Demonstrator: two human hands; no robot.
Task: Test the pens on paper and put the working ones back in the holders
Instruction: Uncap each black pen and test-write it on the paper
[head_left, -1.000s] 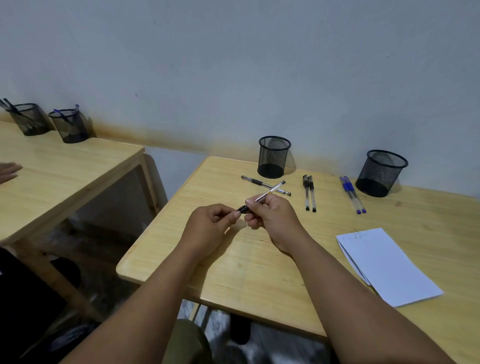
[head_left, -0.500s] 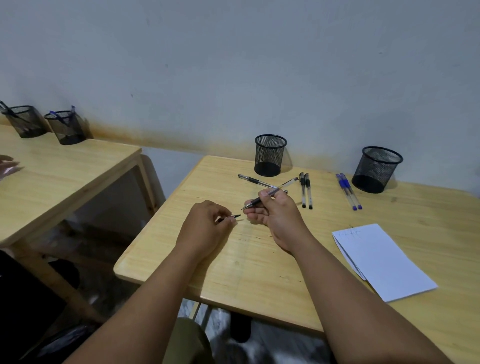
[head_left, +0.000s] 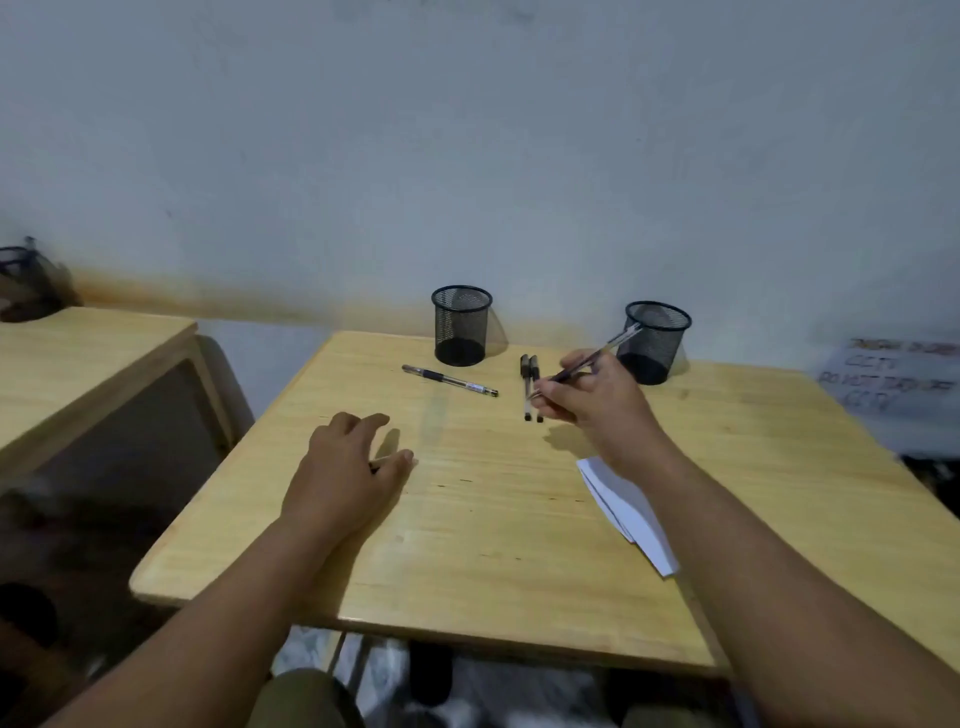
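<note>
Since half a second earlier the hands had split up: the left hand (head_left: 347, 467) lay spread on the table (head_left: 483, 530), its cap not clearly visible. The right hand (head_left: 589, 397), at about 2 o'clock from it, pinched the pen (head_left: 597, 357) just above the two black pens (head_left: 531, 387).

A right hand (head_left: 589, 397) grips a pen (head_left: 584, 364) above a wooden table (head_left: 467, 519), near two mesh holders (head_left: 461, 325) at the far edge. The left hand (head_left: 348, 467) rests flat; folded paper (head_left: 626, 512) lies toward the right edge.
</note>
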